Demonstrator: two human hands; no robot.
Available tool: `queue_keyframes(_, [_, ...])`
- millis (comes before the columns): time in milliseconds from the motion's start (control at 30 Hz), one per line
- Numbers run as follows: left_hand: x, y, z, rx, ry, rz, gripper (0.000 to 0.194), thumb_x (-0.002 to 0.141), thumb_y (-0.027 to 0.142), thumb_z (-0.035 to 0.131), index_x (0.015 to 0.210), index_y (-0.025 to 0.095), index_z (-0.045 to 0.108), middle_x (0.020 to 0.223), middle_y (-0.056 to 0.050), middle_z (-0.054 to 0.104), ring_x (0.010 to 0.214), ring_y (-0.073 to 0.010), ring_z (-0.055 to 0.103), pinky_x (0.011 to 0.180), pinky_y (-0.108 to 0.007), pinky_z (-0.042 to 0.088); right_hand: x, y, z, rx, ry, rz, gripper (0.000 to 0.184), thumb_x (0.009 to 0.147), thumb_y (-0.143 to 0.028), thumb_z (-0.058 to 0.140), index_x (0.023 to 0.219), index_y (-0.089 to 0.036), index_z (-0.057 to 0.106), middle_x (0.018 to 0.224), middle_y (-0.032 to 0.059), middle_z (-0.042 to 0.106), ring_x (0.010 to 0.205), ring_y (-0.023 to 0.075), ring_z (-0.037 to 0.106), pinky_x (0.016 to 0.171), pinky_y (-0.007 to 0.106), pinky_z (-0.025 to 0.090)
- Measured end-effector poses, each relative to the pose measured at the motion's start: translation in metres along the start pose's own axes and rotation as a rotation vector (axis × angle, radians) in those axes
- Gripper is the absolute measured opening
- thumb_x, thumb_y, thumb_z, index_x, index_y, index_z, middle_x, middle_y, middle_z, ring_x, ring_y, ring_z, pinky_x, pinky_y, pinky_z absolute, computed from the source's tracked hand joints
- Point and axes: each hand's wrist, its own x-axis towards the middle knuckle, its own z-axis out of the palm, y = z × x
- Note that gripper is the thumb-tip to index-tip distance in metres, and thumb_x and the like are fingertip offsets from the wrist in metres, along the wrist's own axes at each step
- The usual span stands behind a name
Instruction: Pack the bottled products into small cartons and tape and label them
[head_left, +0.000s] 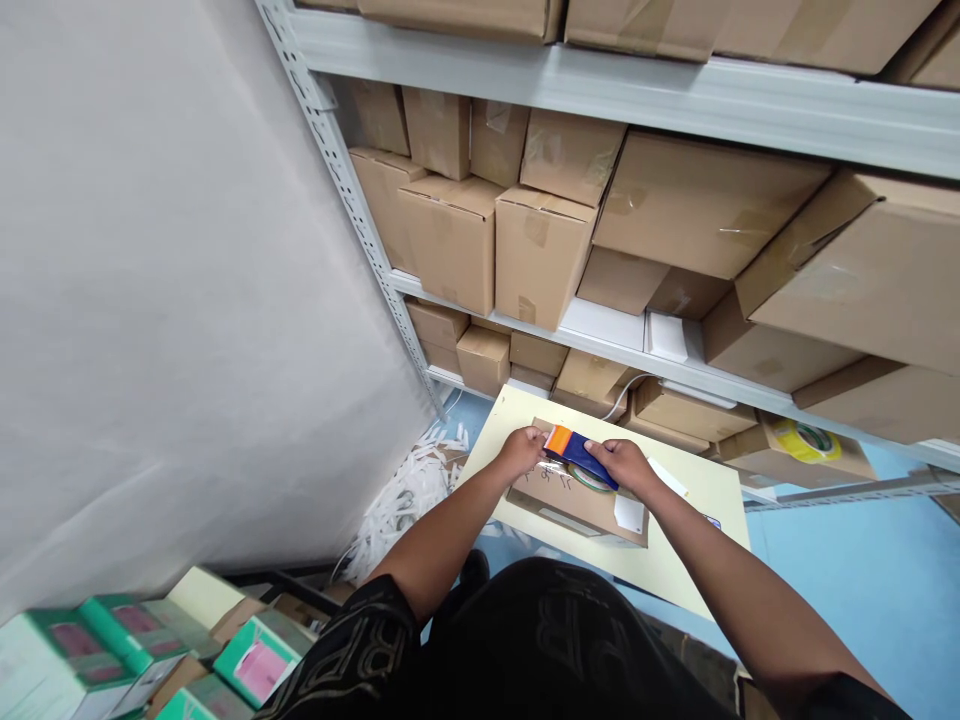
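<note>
While the blue-and-orange tape dispenser [576, 448] is over a cardboard box [574, 507], just right of and below the frame's centre, the right hand [624, 466] is clamped on its blue body, thumb on top. The left hand [521, 452] has its fingers bunched at the orange end; whether they pinch tape, I cannot tell. Those fingertips, so near the dispenser's front edge, might get nicked or stuck if it jerked leftward. Uneven pressure could skew the box on the pale table [502, 418], whose left edge sits close by.
</note>
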Motion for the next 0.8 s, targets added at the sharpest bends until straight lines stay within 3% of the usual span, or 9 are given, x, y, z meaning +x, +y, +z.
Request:
queue_keyframes(233, [0.007,-0.012,-0.051,0.093,0.113,0.109,0.029,0.090,0.045,0.065,0.081,0.017,0.066,0.069,0.000,0.064,0.058,-0.0120,0.053,0.059,-0.024,0.042,-0.003,0.017,-0.019,-0.012,-0.031,0.052,0.068,0.077,-0.085,0.061,0.053,-0.022,0.054,0.050,-0.0014,0.049,0.052,0.0142,0.045,0.052,0.028,0.031])
queue_keyframes(367, [0.014,-0.029,-0.071,0.208,0.158,0.195,0.033,0.090,0.048,0.059,0.082,0.018,0.068,0.070,-0.001,0.065,0.059,-0.0136,0.056,0.058,-0.025,0.042,-0.005,0.009,-0.020,-0.091,-0.049,0.053,0.067,0.080,-0.083,0.059,0.053,-0.022,0.055,0.049,-0.0014,0.051,0.052,0.0143,0.047,0.053,0.028,0.032])
queue_keyframes(633, [0.035,-0.062,-0.085,0.284,0.175,0.265,0.037,0.089,0.052,0.054,0.080,0.019,0.066,0.068,0.000,0.064,0.063,-0.0157,0.057,0.065,-0.027,0.044,0.005,-0.015,-0.001,-0.354,-0.062,0.025,0.065,0.090,-0.077,0.051,0.056,-0.023,0.059,0.053,0.0021,0.056,0.056,0.0171,0.053,0.056,0.029,0.030])
queue_keyframes(800, [0.037,-0.090,-0.073,0.335,0.195,0.259,0.033,0.092,0.047,0.051,0.077,0.020,0.064,0.068,0.001,0.063,0.069,-0.0171,0.058,0.069,-0.027,0.044,0.008,-0.017,0.009,-0.430,-0.081,0.023,0.065,0.091,-0.077,0.049,0.061,-0.023,0.065,0.058,0.0045,0.061,0.061,0.0189,0.056,0.057,0.029,0.031])
